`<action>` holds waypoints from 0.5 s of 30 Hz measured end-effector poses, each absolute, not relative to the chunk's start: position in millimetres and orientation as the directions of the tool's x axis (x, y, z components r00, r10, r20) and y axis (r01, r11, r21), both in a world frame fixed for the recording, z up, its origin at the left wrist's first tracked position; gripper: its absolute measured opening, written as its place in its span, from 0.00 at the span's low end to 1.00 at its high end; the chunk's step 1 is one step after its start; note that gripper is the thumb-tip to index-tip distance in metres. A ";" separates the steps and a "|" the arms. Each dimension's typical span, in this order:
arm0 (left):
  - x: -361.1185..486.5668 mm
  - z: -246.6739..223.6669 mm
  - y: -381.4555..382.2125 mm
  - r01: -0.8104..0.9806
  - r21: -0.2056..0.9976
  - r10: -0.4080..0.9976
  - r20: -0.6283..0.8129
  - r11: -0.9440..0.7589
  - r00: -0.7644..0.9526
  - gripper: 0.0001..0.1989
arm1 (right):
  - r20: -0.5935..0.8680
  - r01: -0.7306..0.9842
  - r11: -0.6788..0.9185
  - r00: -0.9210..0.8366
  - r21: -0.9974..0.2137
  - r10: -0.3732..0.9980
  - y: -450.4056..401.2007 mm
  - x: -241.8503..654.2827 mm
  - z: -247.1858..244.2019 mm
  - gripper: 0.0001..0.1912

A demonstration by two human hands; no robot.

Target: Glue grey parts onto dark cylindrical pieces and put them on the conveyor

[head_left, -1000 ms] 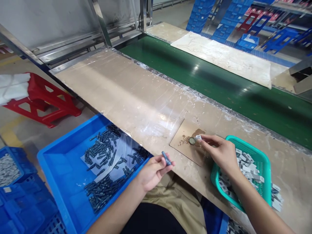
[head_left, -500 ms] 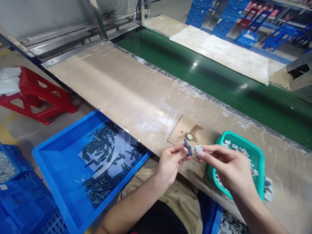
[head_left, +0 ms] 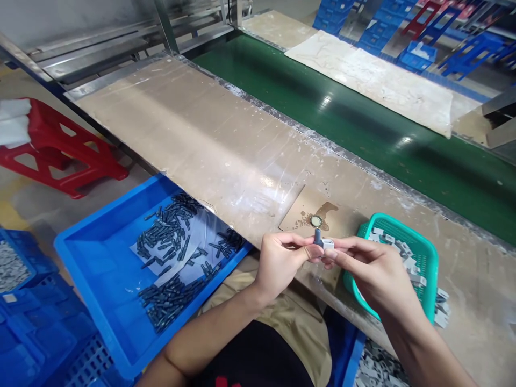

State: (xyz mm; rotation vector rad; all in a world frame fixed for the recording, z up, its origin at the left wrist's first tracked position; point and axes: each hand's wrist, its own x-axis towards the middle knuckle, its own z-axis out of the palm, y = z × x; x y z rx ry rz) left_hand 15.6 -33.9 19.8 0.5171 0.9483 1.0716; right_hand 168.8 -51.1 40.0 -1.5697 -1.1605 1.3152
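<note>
Between the fingertips of my left hand (head_left: 282, 263) is a dark grey peg-shaped part (head_left: 317, 236), its round end pointing up. My right hand (head_left: 373, 269) pinches a small light grey block (head_left: 327, 244), which touches the side of the dark part. Both hands are over the table's near edge. Just beyond them a round cap (head_left: 315, 221) lies on a brown cardboard piece (head_left: 296, 212) with wet stains. A green basket (head_left: 432, 269) of light grey blocks stands beside my right hand. At the left, a blue tray (head_left: 97, 258) holds many dark parts.
A green conveyor belt (head_left: 274, 80) runs behind the brown tabletop (head_left: 193, 129). Loose grey blocks (head_left: 442, 309) lie right of the basket. A red stool (head_left: 68, 150) stands at the left, above stacked blue crates (head_left: 36, 322). Another container of grey parts (head_left: 379, 368) is below the table.
The dark part and the light grey block, apart before, are now pressed together. The dark part stands more upright. The camera view has shifted slightly.
</note>
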 end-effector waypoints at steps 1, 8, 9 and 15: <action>15.0 21.5 -32.9 -0.499 0.757 0.904 -0.394 0.423 0.167 0.12 | -0.283 0.159 -0.290 0.062 -0.944 0.957 -50.7 168.8 37.9 0.10; 23.0 9.3 -25.0 -0.482 0.781 0.915 -0.381 0.397 0.136 0.12 | -0.276 0.175 -0.295 0.127 -0.939 0.953 -46.2 160.9 32.4 0.12; 23.6 5.7 -22.6 -0.457 0.803 0.921 -0.367 0.383 0.128 0.12 | -0.287 0.195 -0.305 0.114 -0.932 0.951 -42.9 161.6 32.0 0.12; -21.9 -9.6 -21.4 -0.107 0.980 0.957 -0.190 0.170 -0.219 0.12 | -0.118 0.537 -0.305 0.354 -0.787 0.928 20.0 229.9 26.0 0.16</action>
